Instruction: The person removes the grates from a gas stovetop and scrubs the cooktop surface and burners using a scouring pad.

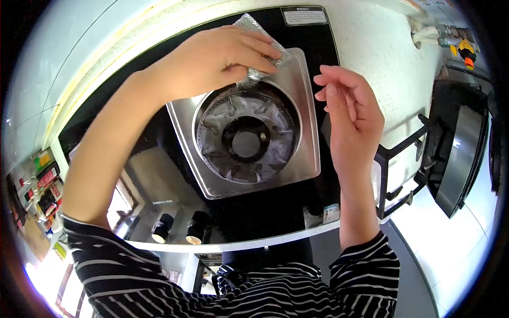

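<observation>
My left hand presses a silvery mesh cloth against the far side of the square metal drip tray, its fingers bent over the cloth. Within the tray sits the round gas burner, with a dark ring at its centre and no pot support over it. My right hand hovers above the right edge of the black glass hob. Its fingers are loosely curved and apart, with nothing visible in them.
A black pot support stands on the white counter at the right. Two control knobs are at the hob's front left. A gas valve is on the pipes at the back right. Assorted packages are at far left.
</observation>
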The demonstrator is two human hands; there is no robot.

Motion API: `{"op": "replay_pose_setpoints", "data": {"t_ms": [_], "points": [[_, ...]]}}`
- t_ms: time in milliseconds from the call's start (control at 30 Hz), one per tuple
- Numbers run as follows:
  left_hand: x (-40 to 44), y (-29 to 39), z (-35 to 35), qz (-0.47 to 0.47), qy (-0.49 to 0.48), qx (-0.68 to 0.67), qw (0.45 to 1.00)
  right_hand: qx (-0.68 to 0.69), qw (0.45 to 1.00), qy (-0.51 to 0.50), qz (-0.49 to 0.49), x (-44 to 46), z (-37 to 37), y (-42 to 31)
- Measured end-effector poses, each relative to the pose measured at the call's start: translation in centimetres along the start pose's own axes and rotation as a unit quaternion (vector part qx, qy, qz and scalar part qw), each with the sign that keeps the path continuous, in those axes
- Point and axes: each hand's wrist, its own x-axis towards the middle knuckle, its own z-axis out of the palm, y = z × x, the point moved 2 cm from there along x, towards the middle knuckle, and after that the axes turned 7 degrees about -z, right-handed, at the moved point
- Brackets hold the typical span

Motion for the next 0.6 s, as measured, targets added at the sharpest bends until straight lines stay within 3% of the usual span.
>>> {"op": "replay_pose_setpoints", "data": {"t_ms": [200,467,600], "points": [[-4.3,0.7,-2.5,-0.100,-0.058,0.030,0.993,0.001,0.999,0.041,0.031,-0.3,-1.0,-0.1],[1.6,1.4,-1.4,-0.013,-0.064,0.018,0.998,-0.002,0.996,0.047,0.069,-1.2,-1.0,1.6],[-0.5,0.9,-2.0,-0.016,-0.078,0.055,0.995,-0.014,0.997,0.056,0.052,-1.3,-1.9,2.8]]}}
